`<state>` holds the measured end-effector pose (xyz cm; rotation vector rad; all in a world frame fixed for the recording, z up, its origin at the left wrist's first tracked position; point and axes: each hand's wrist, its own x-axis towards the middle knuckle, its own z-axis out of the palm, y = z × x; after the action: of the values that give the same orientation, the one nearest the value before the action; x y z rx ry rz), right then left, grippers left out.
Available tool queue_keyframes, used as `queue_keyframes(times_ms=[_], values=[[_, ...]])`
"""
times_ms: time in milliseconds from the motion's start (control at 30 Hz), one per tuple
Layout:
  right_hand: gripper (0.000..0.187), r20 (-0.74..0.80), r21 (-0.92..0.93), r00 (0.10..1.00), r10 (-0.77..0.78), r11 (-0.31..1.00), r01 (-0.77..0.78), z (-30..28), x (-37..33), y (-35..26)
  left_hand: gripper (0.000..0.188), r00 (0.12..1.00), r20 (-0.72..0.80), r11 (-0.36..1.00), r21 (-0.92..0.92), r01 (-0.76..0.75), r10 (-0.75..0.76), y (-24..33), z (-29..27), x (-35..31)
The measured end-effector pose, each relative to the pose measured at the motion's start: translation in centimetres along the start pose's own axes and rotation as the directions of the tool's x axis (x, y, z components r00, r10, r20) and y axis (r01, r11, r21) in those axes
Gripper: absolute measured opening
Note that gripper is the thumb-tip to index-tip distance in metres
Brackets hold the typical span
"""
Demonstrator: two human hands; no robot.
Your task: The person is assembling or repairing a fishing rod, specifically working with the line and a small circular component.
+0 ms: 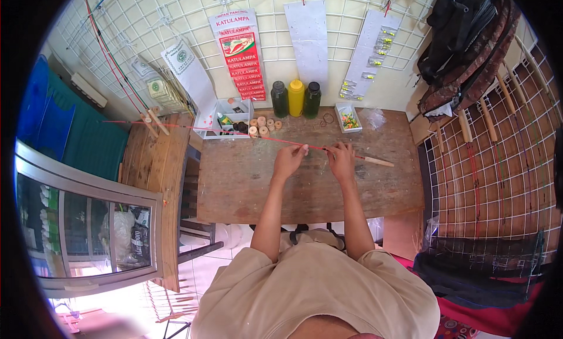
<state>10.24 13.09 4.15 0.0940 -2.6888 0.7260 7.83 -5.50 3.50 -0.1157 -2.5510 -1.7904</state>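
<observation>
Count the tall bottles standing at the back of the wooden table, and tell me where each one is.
3, side by side: a dark bottle on the left, a yellow bottle in the middle, and a second dark bottle on the right. None seems hidden.

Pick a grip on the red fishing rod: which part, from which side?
Probably the pale wooden handle of the red fishing rod, from the person's right. It looks thicker than the rest of the rod, and its free end points right, uncovered, beyond the right hand; the left hand pinches the rod farther left.
</observation>
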Motion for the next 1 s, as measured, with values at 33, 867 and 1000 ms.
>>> queue_keyframes(times_ms=[33,867,1000], values=[[0.019,0.000,-0.002,1.000,0.006,1.000,-0.006,0.3,-0.2,0.2,0.032,0.997,0.065,0.998,0.055,0.032,-0.036,0.5,-0.2,-0.1],[0.015,0.154,0.000,0.988,0.007,1.000,-0.007,7.9,-1.6,1.9,0.013,0.957,0.057,0.629,0.743,-0.231,0.285,-7.1,-4.4,-0.8],[0.013,0.201,0.000,0.979,0.039,0.999,-0.040,8.3,-1.7,2.3,0.014,0.961,0.093,0.634,0.734,-0.243,0.261,-7.3,-4.2,-0.8]])
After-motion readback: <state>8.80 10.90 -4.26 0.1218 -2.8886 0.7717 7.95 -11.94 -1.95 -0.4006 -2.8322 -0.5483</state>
